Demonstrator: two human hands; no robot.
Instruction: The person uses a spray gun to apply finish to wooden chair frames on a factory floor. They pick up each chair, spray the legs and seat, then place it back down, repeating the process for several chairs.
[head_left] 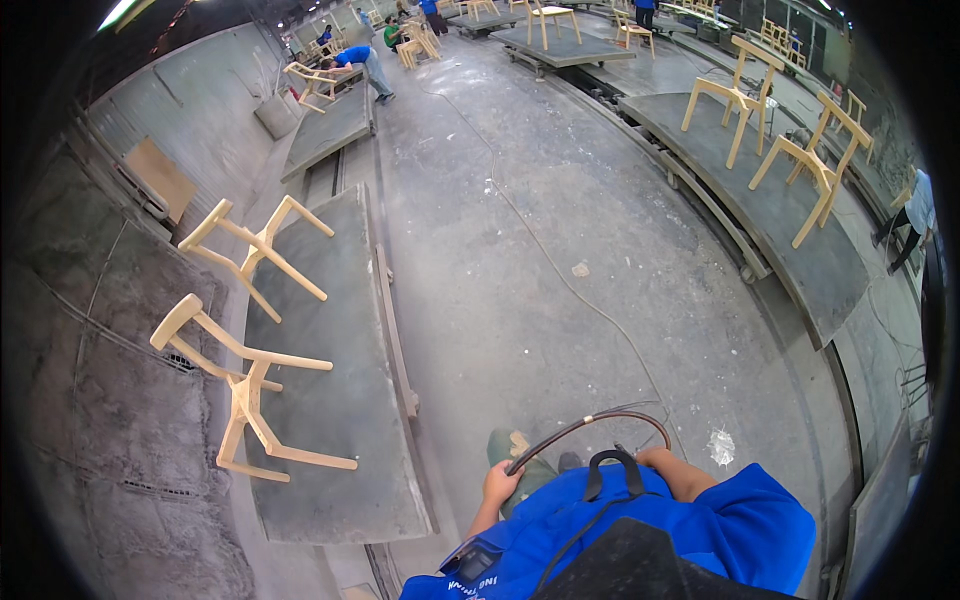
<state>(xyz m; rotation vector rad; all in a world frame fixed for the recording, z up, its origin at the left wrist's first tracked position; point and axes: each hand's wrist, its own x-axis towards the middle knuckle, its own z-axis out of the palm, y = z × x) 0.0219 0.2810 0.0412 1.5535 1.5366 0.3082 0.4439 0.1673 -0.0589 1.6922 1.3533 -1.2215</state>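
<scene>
Workshop floor; left hand grips dark hose; right hand hidden, grip unclear.

This was a furniture factory floor. Unfinished pale wooden chair frames stood on long grey platforms either side of a dusty concrete aisle. Workers in blue bent over more chairs further off, probably at sanding stations.

A thin dark hose arcs from the left hand, which grips its lower end, up and over to the right hand, bowed above both.
</scene>
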